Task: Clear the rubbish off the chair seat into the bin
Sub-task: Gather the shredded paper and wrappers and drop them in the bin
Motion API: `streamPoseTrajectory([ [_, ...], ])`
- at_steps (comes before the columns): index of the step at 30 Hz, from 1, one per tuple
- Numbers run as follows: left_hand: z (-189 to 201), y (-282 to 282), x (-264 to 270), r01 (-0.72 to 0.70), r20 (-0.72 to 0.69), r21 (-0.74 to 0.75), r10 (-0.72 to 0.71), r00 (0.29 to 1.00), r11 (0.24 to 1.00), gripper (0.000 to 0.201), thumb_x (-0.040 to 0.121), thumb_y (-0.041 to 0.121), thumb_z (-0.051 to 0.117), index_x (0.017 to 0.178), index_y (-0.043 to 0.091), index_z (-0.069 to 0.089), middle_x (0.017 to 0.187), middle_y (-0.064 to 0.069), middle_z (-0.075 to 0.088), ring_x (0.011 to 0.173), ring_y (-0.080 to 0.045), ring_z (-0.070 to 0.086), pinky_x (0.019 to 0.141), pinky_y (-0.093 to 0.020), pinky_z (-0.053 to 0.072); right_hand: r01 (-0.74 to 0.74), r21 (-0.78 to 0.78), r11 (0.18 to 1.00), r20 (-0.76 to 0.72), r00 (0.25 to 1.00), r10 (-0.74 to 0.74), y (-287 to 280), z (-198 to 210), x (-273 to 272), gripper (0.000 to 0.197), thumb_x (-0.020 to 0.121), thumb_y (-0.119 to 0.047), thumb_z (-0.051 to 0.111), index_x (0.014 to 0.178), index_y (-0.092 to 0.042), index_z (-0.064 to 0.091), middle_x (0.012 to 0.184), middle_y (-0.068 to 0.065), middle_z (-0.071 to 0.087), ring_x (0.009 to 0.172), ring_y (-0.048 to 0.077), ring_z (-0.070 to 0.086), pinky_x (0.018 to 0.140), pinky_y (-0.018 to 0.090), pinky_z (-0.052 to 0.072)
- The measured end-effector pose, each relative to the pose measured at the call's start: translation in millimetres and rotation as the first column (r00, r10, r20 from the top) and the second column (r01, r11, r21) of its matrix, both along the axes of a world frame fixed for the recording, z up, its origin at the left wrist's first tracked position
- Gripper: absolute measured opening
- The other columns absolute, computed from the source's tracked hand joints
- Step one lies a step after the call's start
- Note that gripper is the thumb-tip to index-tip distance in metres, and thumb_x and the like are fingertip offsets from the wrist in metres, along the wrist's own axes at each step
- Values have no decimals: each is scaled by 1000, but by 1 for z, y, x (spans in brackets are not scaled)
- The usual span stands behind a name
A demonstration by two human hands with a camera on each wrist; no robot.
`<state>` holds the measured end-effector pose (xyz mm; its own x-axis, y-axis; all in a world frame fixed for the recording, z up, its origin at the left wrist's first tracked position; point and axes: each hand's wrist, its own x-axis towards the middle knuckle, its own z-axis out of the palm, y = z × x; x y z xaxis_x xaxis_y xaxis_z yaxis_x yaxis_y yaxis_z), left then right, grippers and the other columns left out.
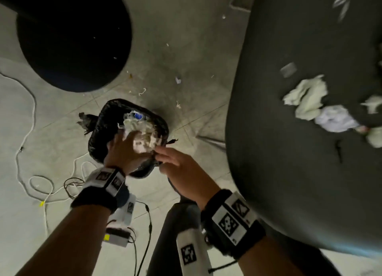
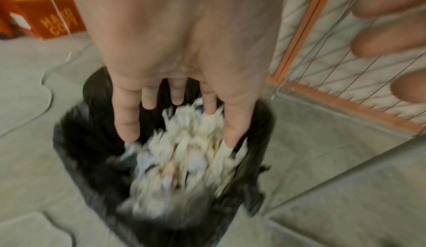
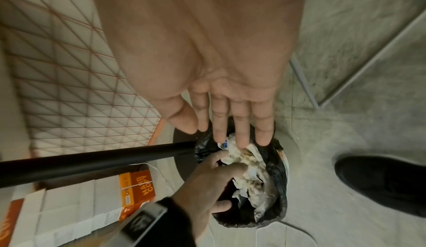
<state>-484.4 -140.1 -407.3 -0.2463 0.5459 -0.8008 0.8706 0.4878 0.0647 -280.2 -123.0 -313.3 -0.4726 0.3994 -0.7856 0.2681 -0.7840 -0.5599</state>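
A: Where are the fingers?
B: Left hand [image 1: 122, 149] fingers spread, pressing paper [image 1: 142, 131] into the bin [image 1: 99, 131]; right hand [image 1: 177, 164] flat beside.
A: And remaining rubbish [image 1: 306, 98]?
B: On the chair seat [image 1: 289, 151], three o'clock. Pressing gently likely avoids spills.

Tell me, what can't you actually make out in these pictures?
- How full the bin is: paper rubbish and the left hand cover its opening in every view.
- What the rubbish is: blurred in the left wrist view.
- The tissues on the chair seat: the head view's right edge cuts the pile.
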Motion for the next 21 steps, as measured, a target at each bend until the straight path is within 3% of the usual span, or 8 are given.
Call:
streamPoseTrajectory([
  [3, 69, 5, 17, -140, 132, 256, 109, 985, 956, 59, 76, 55, 63, 130, 32, 55, 143, -8, 51, 127, -31, 51, 107, -48, 40, -4, 60, 998, -15, 1000, 5, -2, 61, 40, 43, 95, -11, 49, 135, -27, 52, 137, -2, 59, 118, 5, 56, 99, 20, 47],
  [5, 118, 10, 40, -313, 274, 316, 230, 934, 896, 39, 82, 50, 69, 117, 39, 60, 128, -3, 61, 106, -18, 62, 95, -34, 50, 36, 101, 994, -18, 999, -34, 1, 105, 75, 40, 94, -13, 49, 131, -29, 57, 131, -6, 63, 119, 7, 58, 104, 29, 47],
  [7, 169, 22, 73, -417, 451, 304, 256, 855, 856, 49, 73, 69, 67, 114, 43, 60, 122, -3, 63, 94, 2, 63, 84, -8, 51, 125, 169, 978, -2, 992, -127, 8, 144, 117, 34, 94, -15, 50, 124, -26, 62, 122, -7, 67, 111, 4, 62, 96, 23, 50],
  [9, 208, 36, 113, -429, 515, 325, 223, 828, 843, 65, 68, 75, 66, 119, 34, 60, 119, -7, 64, 88, 9, 63, 78, 4, 43, 243, 291, 925, 54, 961, -270, 23, 178, 161, 30, 91, -15, 52, 118, -19, 66, 110, -3, 71, 98, 4, 65, 85, 17, 49],
  [13, 256, 74, 207, -157, 471, 488, -108, 875, 858, 31, 88, 34, 69, 117, 36, 61, 108, 18, 54, 97, -11, 59, 75, -18, 46, 354, 526, 773, 168, 848, -502, 58, 203, 244, 26, 79, -20, 57, 103, -25, 67, 103, -1, 70, 89, 6, 63, 83, 25, 47],
  [15, 249, 94, 237, -35, 432, 553, -251, 866, 832, 47, 82, 43, 67, 127, 32, 56, 119, 12, 53, 113, -20, 54, 91, -31, 46, 305, 628, 716, 264, 782, -565, 77, 197, 280, 29, 76, -30, 58, 104, -32, 65, 113, -1, 66, 96, 9, 61, 85, 30, 49],
  [17, 230, 113, 260, 29, 396, 496, -256, 882, 868, 71, 76, 52, 66, 140, 34, 43, 149, -1, 37, 138, -26, 35, 110, -39, 33, 148, 695, 704, 412, 720, -559, 97, 185, 311, 33, 82, -30, 63, 114, -34, 61, 123, -3, 56, 113, 13, 54, 96, 35, 47],
  [21, 208, 137, 297, 76, 335, 293, -177, 925, 953, 108, 70, 56, 79, 153, 43, 11, 166, -1, -6, 152, -33, -3, 118, -52, 20, -54, 681, 731, 597, 619, -510, 141, 157, 353, 68, 78, -39, 73, 139, -33, 43, 149, 6, 29, 141, 25, 27, 115, 39, 29],
])
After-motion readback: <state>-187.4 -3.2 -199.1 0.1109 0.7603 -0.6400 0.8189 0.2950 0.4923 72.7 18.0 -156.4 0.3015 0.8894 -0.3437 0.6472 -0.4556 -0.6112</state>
